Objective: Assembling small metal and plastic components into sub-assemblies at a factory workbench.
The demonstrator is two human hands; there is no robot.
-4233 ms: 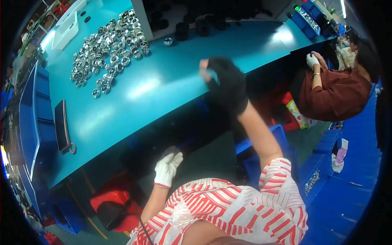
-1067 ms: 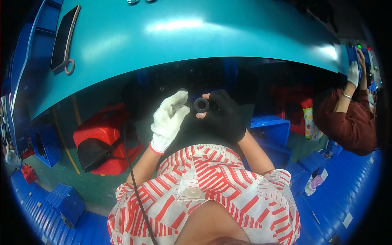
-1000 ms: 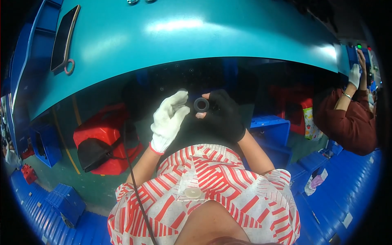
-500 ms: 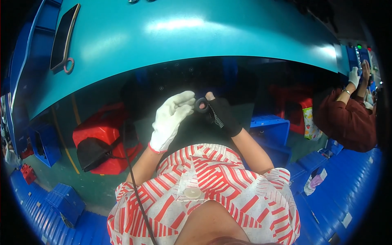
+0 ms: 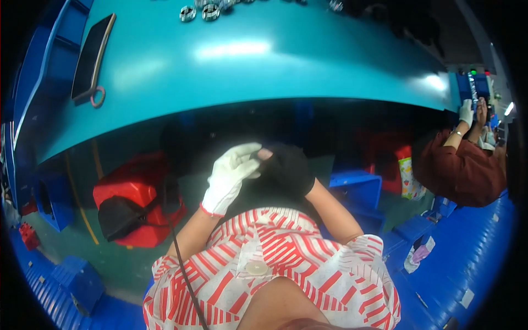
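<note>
My left hand (image 5: pixel 229 179) curves, fingers apart, beside my black-gloved right hand (image 5: pixel 287 169), whose grip I can't make out.

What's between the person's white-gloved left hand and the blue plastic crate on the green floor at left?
In the head view, a red plastic stool with a black, bag-like item against it appears between the white-gloved left hand and blue plastic crate.

Knit cloth glove (image 5: pixel 226 179), glossy smooth tabletop (image 5: pixel 236 77), shiny metal rings (image 5: pixel 211 17)
</note>
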